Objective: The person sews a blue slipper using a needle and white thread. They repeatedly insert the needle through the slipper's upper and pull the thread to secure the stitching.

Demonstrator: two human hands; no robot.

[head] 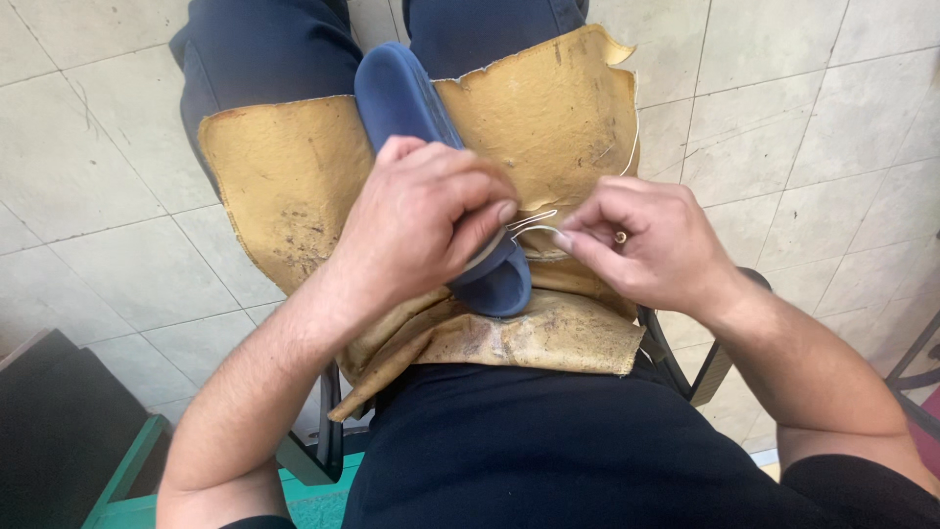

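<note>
Head view, looking down on a seated person. Nearest, at 6 o'clock, the black shirt (548, 451) fills the lower edge, with both bare forearms rising from 7 and 4 o'clock. At 8 o'clock lie a dark block (49, 431) and the green-painted edge of a low bench (127, 470); black metal chair-frame tubes (328, 431) show beside each hip.

Across the lap lies a worn, stained tan leather sheet (284, 176) with ragged edges, its near margin folded over at 6 o'clock. At centre, the left hand (421, 220) is clamped on a dark blue rubber slipper (411, 108): fingers curl over the slipper's near end, thumb pressed against its rim. The slipper rests on the leather sheet, running from centre toward 12 o'clock, between the thighs.

Just beside it at 3 o'clock, the right hand (646, 240) has thumb and forefinger pinched together on a thin pale thread (529, 223), which loops across to the slipper's edge; whether a needle is held cannot be told. A small ring-like object shows at a finger of this hand.

Beyond, dark navy trousers (264, 59) reach 12 o'clock. The surrounding floor (813, 127) is pale square tile with dark grout lines.
</note>
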